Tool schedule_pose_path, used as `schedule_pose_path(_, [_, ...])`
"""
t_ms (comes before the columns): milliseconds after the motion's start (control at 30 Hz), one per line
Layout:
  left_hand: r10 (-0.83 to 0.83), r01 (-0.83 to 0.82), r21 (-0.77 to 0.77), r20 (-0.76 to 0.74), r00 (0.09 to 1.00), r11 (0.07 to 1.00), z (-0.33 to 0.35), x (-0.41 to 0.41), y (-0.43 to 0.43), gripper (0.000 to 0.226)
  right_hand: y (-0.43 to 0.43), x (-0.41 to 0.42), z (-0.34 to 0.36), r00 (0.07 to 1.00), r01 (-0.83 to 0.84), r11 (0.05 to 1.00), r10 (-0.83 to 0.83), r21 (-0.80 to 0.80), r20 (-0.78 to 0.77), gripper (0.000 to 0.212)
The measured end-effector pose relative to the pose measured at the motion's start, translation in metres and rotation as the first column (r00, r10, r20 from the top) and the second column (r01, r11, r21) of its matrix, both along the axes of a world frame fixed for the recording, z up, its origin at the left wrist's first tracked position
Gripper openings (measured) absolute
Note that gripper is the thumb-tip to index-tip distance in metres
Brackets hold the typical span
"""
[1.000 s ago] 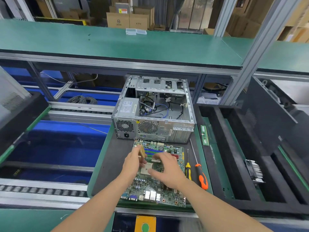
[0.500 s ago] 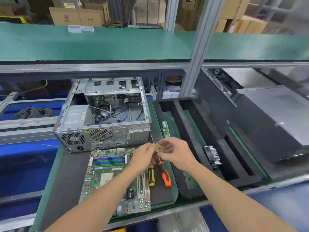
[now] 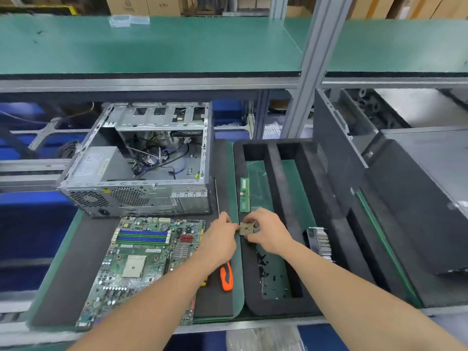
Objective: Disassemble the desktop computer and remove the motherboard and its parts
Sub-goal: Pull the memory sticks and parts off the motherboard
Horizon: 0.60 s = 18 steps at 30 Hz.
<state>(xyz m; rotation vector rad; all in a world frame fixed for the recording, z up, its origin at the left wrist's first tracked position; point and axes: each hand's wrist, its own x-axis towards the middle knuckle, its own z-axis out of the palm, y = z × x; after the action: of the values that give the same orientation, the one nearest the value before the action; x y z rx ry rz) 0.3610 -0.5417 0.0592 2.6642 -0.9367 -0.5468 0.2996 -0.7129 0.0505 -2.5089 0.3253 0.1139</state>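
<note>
The green motherboard point(image 3: 141, 264) lies flat on the dark mat in front of the open computer case point(image 3: 141, 168), its CPU socket point(image 3: 134, 266) bare. A small square CPU chip point(image 3: 246, 228) is pinched between my right hand point(image 3: 271, 231) and the fingertips of my left hand point(image 3: 220, 239), held over the left edge of the black foam tray point(image 3: 288, 188). A RAM stick point(image 3: 244, 195) lies in the tray's left slot. A finned heatsink point(image 3: 321, 241) stands in a slot to the right.
An orange-handled screwdriver point(image 3: 226, 276) lies on the mat under my left forearm, with a yellow-handled one mostly hidden beside it. Several small black screws point(image 3: 268, 272) are scattered in the tray slot. Black case panels point(image 3: 415, 198) lean at the right. A green shelf point(image 3: 152, 44) runs above.
Both hands carried the CPU chip from above the motherboard's socket rightward to the foam tray's left edge. The view swung right with them.
</note>
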Motion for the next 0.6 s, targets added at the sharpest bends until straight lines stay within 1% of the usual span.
schedule_pose_path(100, [0.064,-0.064,-0.018,0.020,0.998,0.998,-0.004,-0.003,-0.002,0.051,-0.004,0.006,-0.004,0.999,-0.041,0.999,0.041,0.009,-0.006,0.045])
schedule_pose_path(267, [0.119,-0.118,-0.076,0.000,0.993,0.990,-0.006,-0.007,-0.003,0.052,-0.008,0.003,-0.007,0.999,-0.029,0.997,0.030,0.067,-0.012,0.045])
schedule_pose_path(333, [0.139,-0.141,-0.158,-0.022,0.990,0.977,-0.001,-0.008,-0.001,0.048,-0.005,-0.001,-0.004,1.000,-0.008,0.999,0.008,0.045,0.015,0.047])
schedule_pose_path(400, [0.187,-0.185,-0.281,-0.018,0.982,0.942,0.007,-0.007,0.010,0.041,0.007,-0.002,0.004,0.992,0.037,0.999,-0.038,0.012,0.122,0.037])
schedule_pose_path(433, [0.219,-0.203,-0.338,0.011,0.976,0.919,0.009,-0.007,0.019,0.037,0.015,-0.002,0.009,0.983,0.042,0.999,-0.042,0.005,0.177,0.032])
schedule_pose_path(500, [0.277,-0.216,-0.412,0.094,0.956,0.885,0.011,-0.002,0.047,0.031,0.042,0.002,0.020,0.968,-0.026,0.999,0.031,-0.021,0.249,0.027])
schedule_pose_path(600, [0.342,-0.236,-0.453,0.167,0.925,0.860,0.010,0.007,0.102,0.027,0.096,0.011,0.029,0.950,-0.151,0.986,0.164,-0.068,0.266,0.029])
